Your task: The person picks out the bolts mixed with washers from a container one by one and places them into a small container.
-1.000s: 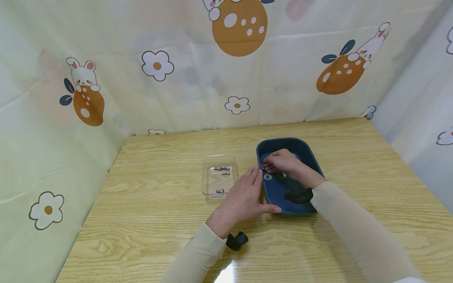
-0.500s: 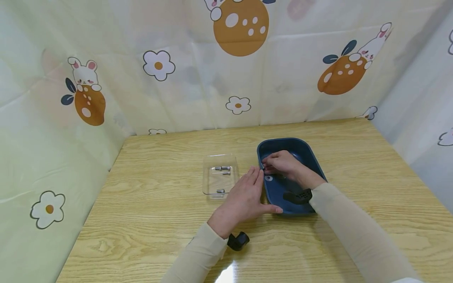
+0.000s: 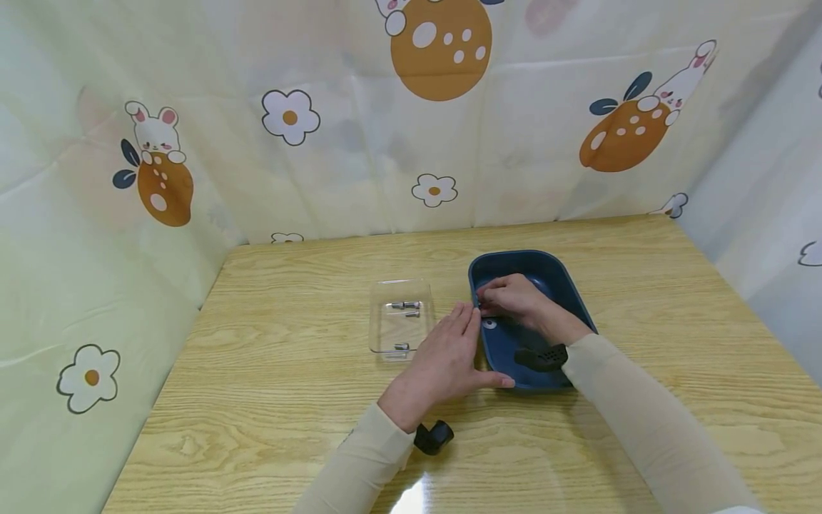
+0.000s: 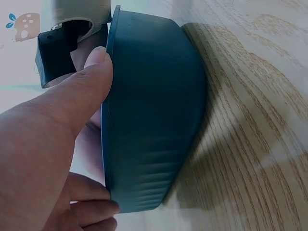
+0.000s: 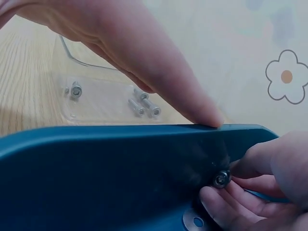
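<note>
The dark blue tray [image 3: 538,377] stands right of centre on the table. My left hand [image 3: 444,360] lies along its left and near rim, fingers nearly straight and thumb on the near edge, as the left wrist view also shows. Inside the tray, against the left wall, my right hand [image 3: 516,296] pinches a small socket-head screw [image 5: 222,179] between thumb and fingers. The screw's recessed head faces the right wrist camera. Just below the fingertips a flat washer [image 5: 194,221] lies on the tray floor. The right hand and wrist cover part of the tray's inside.
Left of the tray stands a clear plastic box [image 3: 380,330] with several metal screws [image 3: 409,305] in it. Black wrist cameras sit at both wrists, the left one [image 3: 434,437] just above the table. Patterned cloth [image 3: 347,157] hangs behind and at both sides.
My right fingers have drawn closer together at the tray's left wall. A small shiny piece seen under that hand earlier is now hidden. My left hand stays on the rim.
</note>
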`<action>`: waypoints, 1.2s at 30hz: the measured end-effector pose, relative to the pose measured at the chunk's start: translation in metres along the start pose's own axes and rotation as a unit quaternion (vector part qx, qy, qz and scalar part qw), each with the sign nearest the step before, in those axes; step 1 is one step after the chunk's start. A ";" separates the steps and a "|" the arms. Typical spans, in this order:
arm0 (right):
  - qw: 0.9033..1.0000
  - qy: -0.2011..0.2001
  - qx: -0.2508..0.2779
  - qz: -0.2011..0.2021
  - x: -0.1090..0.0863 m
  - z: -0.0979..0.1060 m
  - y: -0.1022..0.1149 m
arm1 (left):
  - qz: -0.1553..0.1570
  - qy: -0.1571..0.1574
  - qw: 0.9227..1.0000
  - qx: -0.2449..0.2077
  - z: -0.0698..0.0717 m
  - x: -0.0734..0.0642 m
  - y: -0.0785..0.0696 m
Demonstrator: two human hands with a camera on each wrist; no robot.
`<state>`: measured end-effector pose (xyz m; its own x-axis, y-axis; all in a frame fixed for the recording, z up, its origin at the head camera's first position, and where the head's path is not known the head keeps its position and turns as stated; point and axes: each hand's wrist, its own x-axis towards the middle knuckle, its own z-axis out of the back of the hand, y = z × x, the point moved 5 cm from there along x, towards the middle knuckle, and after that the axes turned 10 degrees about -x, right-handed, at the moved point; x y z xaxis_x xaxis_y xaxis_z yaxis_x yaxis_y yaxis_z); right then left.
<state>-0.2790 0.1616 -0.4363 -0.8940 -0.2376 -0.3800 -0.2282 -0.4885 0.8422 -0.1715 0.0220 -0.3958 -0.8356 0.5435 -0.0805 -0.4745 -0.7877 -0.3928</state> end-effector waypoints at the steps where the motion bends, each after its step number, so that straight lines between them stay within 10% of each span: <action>1: 1.000 0.001 0.004 0.000 0.000 -0.001 0.000 | 0.000 -0.001 1.000 -0.001 0.000 0.000 0.000; 36: 0.996 0.027 0.081 0.039 -0.014 0.018 0.009 | 0.025 -0.006 0.999 -0.027 0.010 -0.003 0.009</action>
<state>-0.2754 0.1756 -0.4168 -0.8903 -0.3166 -0.3274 -0.2220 -0.3260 0.9189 -0.1762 0.0103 -0.3904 -0.8611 0.5001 -0.0911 -0.4168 -0.7973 -0.4366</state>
